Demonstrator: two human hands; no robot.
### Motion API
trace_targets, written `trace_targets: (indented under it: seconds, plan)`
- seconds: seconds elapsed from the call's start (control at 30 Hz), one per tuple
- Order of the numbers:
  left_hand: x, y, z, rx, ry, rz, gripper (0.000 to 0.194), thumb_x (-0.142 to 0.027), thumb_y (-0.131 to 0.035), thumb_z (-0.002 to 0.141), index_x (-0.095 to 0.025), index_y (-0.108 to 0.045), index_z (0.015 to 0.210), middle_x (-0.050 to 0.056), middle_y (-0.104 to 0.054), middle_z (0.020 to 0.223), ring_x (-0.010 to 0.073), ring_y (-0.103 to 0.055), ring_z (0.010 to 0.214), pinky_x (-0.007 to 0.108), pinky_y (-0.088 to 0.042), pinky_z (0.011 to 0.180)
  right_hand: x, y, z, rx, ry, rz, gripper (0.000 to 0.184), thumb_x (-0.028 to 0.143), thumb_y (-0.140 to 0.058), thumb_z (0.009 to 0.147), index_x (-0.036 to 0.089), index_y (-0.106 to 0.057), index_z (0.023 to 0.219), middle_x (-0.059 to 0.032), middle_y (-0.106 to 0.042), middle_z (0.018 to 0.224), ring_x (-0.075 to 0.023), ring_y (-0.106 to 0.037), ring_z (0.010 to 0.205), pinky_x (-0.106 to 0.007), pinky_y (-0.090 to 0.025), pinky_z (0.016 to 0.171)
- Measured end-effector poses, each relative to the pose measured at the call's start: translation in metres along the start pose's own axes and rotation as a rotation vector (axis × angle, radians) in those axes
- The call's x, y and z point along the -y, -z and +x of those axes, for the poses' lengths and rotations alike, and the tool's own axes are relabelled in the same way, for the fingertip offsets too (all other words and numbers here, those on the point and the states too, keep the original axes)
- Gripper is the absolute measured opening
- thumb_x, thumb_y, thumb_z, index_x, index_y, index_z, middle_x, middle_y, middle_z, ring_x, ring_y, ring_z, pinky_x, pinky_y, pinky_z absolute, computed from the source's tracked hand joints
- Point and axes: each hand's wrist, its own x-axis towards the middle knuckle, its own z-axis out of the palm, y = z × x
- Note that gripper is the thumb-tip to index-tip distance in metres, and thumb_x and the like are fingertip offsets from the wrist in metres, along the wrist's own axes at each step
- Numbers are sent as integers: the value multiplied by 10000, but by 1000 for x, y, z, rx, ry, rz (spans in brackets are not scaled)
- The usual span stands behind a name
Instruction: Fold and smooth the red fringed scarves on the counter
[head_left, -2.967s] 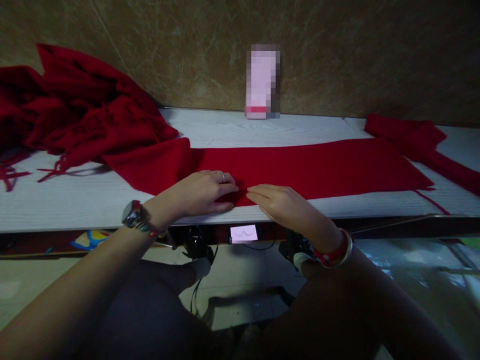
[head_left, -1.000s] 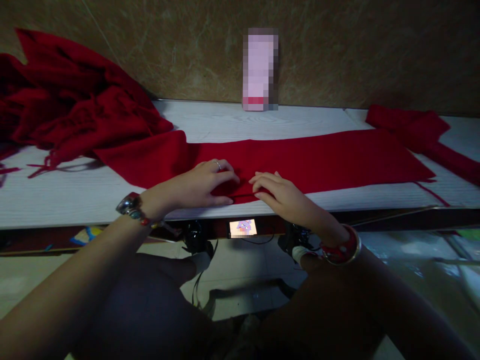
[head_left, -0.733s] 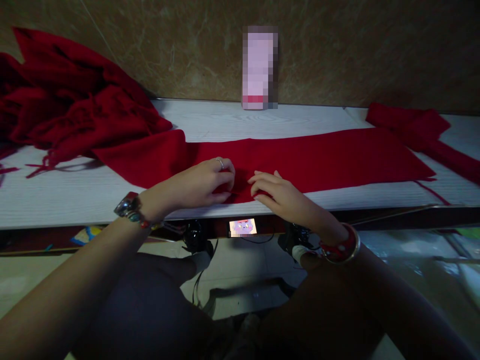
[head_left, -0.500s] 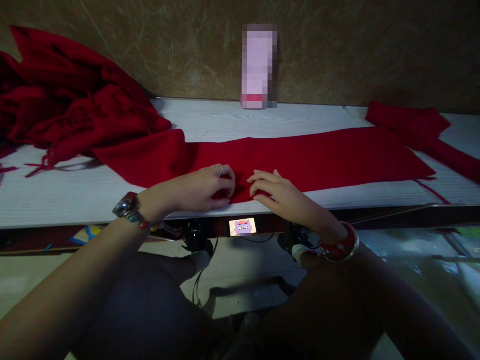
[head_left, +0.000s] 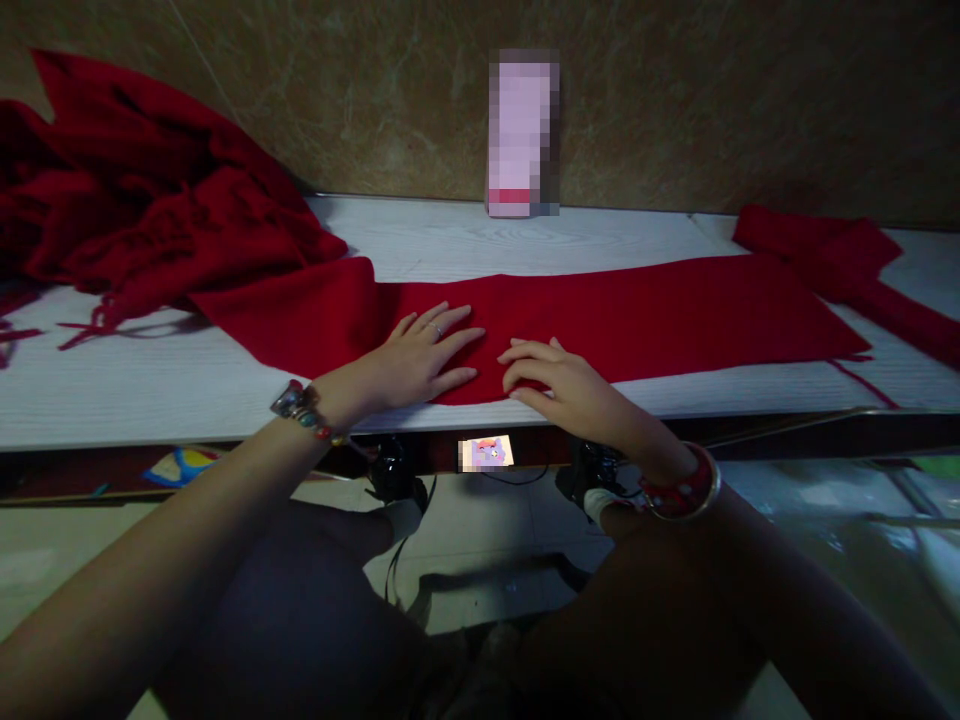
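Lengthwise along the white table (head_left: 112, 390) lies the red cloth (head_left: 690, 310); a sideways tug could ruck it, as the heaped red fabric (head_left: 142, 190) crowds its left end. The left hand (head_left: 424, 362) spreads flat on the cloth, gripping nothing; the right hand (head_left: 566, 388) curls loosely, any pinch unclear. Behind sits a blurred pink object (head_left: 517, 130); below, a lit screen (head_left: 489, 453).

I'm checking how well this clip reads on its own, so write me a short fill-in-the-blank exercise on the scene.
1. The left hand lies on a strip of cloth coloured ____.
2. One finger of the left hand wears a ____.
3. The crumpled heap of cloth lies on the person's ____ side.

Missing words: red; ring; left.
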Motion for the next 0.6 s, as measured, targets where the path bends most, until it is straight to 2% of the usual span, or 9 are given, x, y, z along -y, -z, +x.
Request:
trace_targets:
  seconds: [0.07,0.17,0.23,0.33,0.43,0.5,0.6]
  plan:
    - [-8,3,0,159,131,58,576,-481,-317,926,-268,-245,1456,72,-89,1569,355,-19,1417,593,-106,1096,-1,1,-1,-6,6,3,159,127,-511,838,206,-648,818,-52,-612,1170,-235,-476,1221,-604,-218,1063]
    - [-18,11,0,328,265,82,628,-545,-285,920,-321,-95,1475,35,60,1571,371,99,1402,621,-55,1085,-4,4,-3,-9,23,22,122,176,-559,821,213,-675,806,-56,-617,1169,-234,-508,1190,-564,-260,1064]
    - [-20,15,0,368,293,78,663,-578,-289,906,-337,-37,1470,24,110,1562,374,122,1396,632,-51,1080,-6,5,-4,-50,27,34,121,198,-573,814,208,-690,785,-66,-613,1180,-222,-544,1145,-493,-337,1042]
    - [-20,17,1,379,309,67,687,-608,-298,890,-359,-9,1461,5,140,1554,369,138,1394,637,-46,1078,-10,2,-1,-260,-45,7,164,193,-544,821,209,-703,786,-74,-629,1148,-206,-590,1072,-421,-431,969]
    - [-19,16,2,381,322,57,695,-610,-313,885,-367,-6,1459,1,139,1554,365,135,1396,634,-45,1079,-14,-5,7,-447,-155,-56,199,210,-528,829,214,-704,923,-87,-626,1165,-224,-576,1108,-439,-421,985]
    - [-19,15,3,377,320,52,709,-612,-330,878,-360,-13,1461,8,134,1554,375,134,1393,640,-47,1074,-14,-10,11,-432,-210,-105,298,258,-529,839,187,-657,1099,-123,-551,1299,-251,-503,1214,-460,-374,1034]
    - [-19,15,2,367,317,50,748,-632,-355,857,-336,-40,1469,31,108,1559,386,119,1394,646,-56,1069,-11,-17,16,-255,-259,-207,482,347,-487,876,155,-504,1319,-145,-403,1450,-289,-332,1350,-515,-255,1097]
